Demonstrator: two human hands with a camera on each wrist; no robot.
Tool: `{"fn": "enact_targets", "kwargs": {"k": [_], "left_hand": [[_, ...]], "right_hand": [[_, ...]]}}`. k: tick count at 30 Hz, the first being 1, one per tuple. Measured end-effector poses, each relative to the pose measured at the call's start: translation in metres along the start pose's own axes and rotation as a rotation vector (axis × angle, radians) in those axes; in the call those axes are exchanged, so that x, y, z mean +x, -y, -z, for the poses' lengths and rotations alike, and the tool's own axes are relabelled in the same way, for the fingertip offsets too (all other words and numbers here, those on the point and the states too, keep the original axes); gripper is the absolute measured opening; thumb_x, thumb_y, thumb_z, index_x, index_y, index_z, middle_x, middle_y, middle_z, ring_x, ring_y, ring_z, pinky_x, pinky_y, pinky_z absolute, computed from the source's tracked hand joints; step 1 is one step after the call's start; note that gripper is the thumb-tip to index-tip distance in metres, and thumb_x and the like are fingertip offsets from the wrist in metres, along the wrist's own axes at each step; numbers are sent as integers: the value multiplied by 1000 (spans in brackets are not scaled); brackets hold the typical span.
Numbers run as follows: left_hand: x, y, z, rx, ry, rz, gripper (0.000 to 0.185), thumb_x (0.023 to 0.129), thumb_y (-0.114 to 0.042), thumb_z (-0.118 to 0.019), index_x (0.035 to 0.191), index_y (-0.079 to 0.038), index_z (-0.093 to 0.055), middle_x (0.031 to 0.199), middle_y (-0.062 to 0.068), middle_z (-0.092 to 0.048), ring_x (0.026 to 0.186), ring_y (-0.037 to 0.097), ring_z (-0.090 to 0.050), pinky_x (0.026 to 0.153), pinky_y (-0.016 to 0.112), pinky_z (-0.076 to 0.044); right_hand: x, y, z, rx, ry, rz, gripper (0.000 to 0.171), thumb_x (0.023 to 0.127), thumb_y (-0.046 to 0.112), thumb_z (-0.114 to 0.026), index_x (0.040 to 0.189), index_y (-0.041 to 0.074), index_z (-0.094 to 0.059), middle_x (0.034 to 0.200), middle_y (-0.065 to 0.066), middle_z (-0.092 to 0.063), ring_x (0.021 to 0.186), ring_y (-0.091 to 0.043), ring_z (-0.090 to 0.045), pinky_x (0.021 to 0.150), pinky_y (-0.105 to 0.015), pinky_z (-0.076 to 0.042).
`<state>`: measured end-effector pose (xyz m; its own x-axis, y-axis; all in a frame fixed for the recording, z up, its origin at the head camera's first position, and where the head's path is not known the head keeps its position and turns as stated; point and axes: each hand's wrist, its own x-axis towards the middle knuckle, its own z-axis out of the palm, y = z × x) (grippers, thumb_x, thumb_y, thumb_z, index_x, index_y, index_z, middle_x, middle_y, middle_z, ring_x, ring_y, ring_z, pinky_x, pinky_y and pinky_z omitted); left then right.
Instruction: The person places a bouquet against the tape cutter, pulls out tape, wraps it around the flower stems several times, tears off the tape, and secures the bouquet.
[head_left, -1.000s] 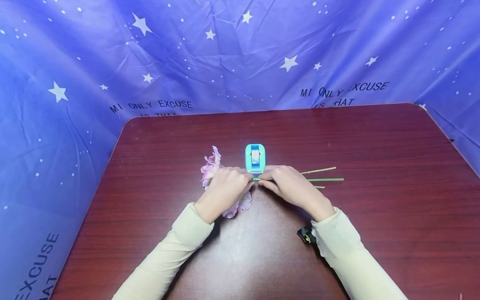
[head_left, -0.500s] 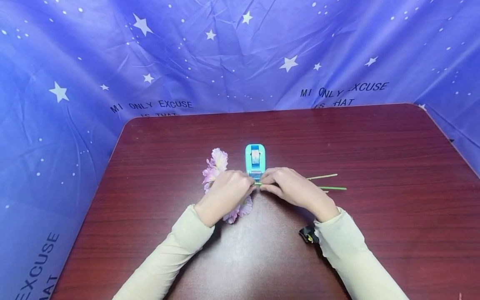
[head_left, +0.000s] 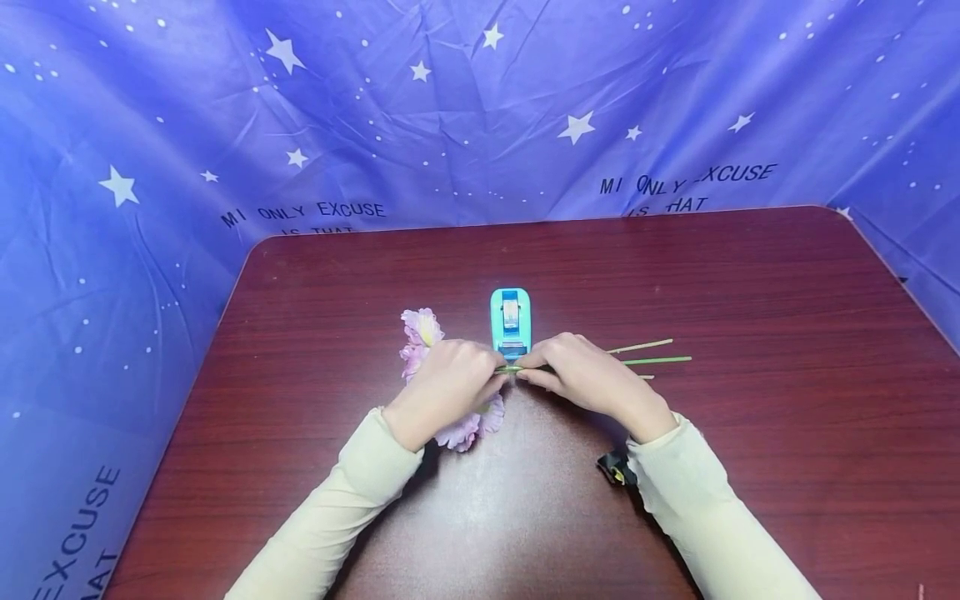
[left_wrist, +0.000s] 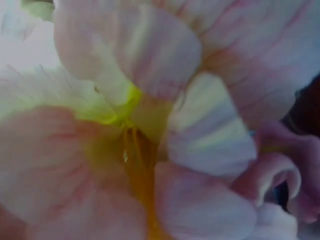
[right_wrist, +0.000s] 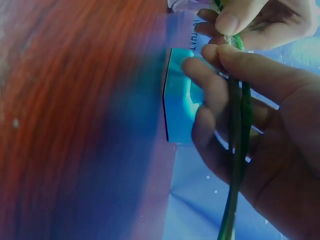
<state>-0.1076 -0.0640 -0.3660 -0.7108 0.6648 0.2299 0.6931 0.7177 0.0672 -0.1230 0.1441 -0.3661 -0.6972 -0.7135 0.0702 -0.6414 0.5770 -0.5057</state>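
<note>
Left hand [head_left: 450,379] and right hand [head_left: 588,375] pinch the green stems [head_left: 657,361] close together, fingers [right_wrist: 231,53] closed on them, perhaps to hold them bundled; the left grip is partly hidden.

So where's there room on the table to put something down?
The table is bare behind the tape, left of the flowers and right of the stems. The middle is crowded: left hand, right hand, flowers, stems and tape bunch together. A black thing sits by the right sleeve.
</note>
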Motion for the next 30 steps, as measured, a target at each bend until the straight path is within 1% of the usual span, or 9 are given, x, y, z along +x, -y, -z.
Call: {"fn": "enact_targets", "kwargs": {"k": [2, 4, 7, 11, 16, 20, 24, 26, 30], "left_hand": [[0, 1, 0, -2, 8, 0, 15, 87, -25, -75, 76, -16, -70, 62, -6, -60, 55, 13, -56, 57, 32, -51], [0, 1, 1, 11, 3, 0, 16, 87, -24, -76, 75, -16, -69, 62, -6, -60, 55, 14, -55, 57, 31, -50], [0, 0, 1, 60, -35, -7, 17, 85, -20, -77, 70, -17, -68, 59, -6, -59, 53, 14, -55, 55, 31, -49], [-1, 0, 0, 165, -87, -20, 22, 80, -11, -76, 64, -21, -66, 54, -7, -56, 50, 14, -53, 51, 30, -47], [-1, 1, 0, 262, -107, -46, 30, 76, 0, -70, 61, -25, -64, 54, -8, -57, 52, 14, -55, 52, 30, -47], [-2, 1, 0, 270, -129, -64, 31, 74, 2, -69, 60, -26, -65, 55, -9, -58, 54, 15, -57, 53, 30, -47], [-2, 2, -2, 292, -158, -82, 30, 75, 2, -69, 60, -24, -65, 56, -9, -59, 56, 15, -57, 54, 28, -46], [-2, 3, -3, 317, -167, -92, 29, 76, 1, -68, 61, -23, -66, 57, -9, -60, 58, 14, -57, 56, 27, -46], [-1, 2, -3, 351, -167, -104, 26, 75, 0, -69, 61, -22, -67, 59, -8, -62, 60, 13, -56, 59, 26, -45]], "right_hand": [[1, 0, 0, 0, 2, 10, 19, 97, 14, -63, 79, 16, -67, 70, 9, -57, 64, -3, -48, 64, -26, -47], [1, -1, 0, -7, -8, 20, 19, 97, 14, -63, 78, 17, -67, 70, 10, -57, 64, -3, -48, 64, -26, -47], [1, -1, -1, -24, -27, 17, 19, 97, 15, -63, 78, 18, -68, 71, 11, -58, 65, -2, -49, 64, -27, -48], [1, -1, -2, -21, -18, -44, 21, 97, 19, -63, 76, 20, -66, 68, 12, -57, 62, -2, -48, 63, -28, -45], [2, -1, -3, 96, 29, -138, 16, 98, 21, -62, 85, 17, -71, 67, 9, -62, 61, -2, -55, 65, -27, -47], [3, -5, -3, 238, 74, -180, 17, 99, 23, -61, 93, 13, -72, 70, 3, -65, 60, -7, -57, 61, -26, -49], [2, -8, -1, 336, 117, -185, 20, 100, 25, -59, 95, 11, -72, 71, -1, -64, 54, -8, -52, 53, -25, -47], [2, -10, 0, 360, 130, -179, 21, 100, 24, -58, 96, 10, -73, 70, -2, -64, 53, -9, -52, 53, -25, -47], [2, -12, 0, 376, 107, -177, 19, 99, 22, -60, 100, 10, -75, 68, -2, -64, 53, -10, -53, 53, -25, -47]]}}
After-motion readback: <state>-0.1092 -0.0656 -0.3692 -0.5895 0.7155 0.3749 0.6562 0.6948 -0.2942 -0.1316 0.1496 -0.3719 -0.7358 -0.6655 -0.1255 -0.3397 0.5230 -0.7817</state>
